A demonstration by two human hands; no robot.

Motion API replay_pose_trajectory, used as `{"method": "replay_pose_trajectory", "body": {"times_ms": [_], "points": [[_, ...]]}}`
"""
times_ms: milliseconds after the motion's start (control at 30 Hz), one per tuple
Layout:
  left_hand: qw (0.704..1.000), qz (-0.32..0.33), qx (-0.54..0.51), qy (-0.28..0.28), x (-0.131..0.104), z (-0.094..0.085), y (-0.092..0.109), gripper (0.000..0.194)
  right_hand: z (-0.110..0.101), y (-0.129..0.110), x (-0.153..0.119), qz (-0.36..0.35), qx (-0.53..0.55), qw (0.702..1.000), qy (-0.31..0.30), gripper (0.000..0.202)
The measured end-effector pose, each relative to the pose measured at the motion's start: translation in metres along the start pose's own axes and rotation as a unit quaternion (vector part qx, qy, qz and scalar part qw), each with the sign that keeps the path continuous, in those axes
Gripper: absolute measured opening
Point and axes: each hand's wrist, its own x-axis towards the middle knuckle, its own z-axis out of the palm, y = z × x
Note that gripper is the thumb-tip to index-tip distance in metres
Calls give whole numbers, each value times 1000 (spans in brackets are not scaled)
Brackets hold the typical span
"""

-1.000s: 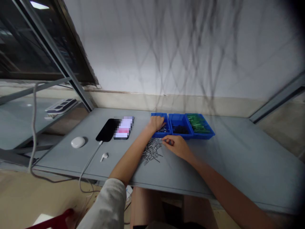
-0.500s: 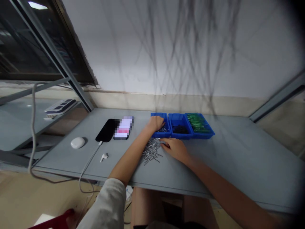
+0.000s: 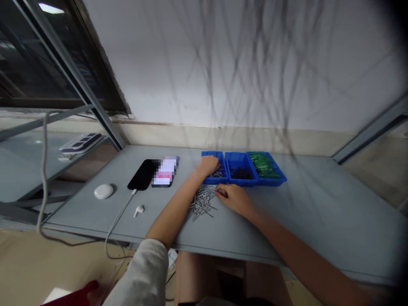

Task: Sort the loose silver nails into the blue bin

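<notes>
My left hand (image 3: pixel 208 165) reaches into the left blue bin (image 3: pixel 224 179), fingers curled down over thin silver metal pins (image 3: pixel 217 173). They look like screws or nails; what sits in its fingertips is hidden. On the table in front of that bin lies a loose pile of the same pins (image 3: pixel 202 203). My right hand (image 3: pixel 234 197) rests at the pile's right edge, thumb and forefinger closed at the end of one pin. The middle blue bin (image 3: pixel 235 158) contains small dark pieces (image 3: pixel 239 173), and the right blue bin (image 3: pixel 280 183) is full of green, slender pieces (image 3: pixel 264 165).
Left of the bins lie a black phone (image 3: pixel 140 174) on a white cable (image 3: pixel 119 218) and a second phone (image 3: pixel 165 172) with a lit screen. A white earbud case (image 3: pixel 103 191) and one earbud (image 3: pixel 139 210) are nearer the left edge. A wall (image 3: pixel 178 102) stands behind the table.
My right thumb and forefinger have drawn closer together at the pile's edge. My left hand stays in the left bin, almost unmoved.
</notes>
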Motion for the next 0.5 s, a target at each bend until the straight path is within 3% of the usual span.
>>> {"method": "replay_pose_trajectory", "body": {"times_ms": [500], "points": [[1000, 10, 6, -2, 0, 0, 0, 40, 1, 2, 0, 12, 10, 1000, 3, 18]]}}
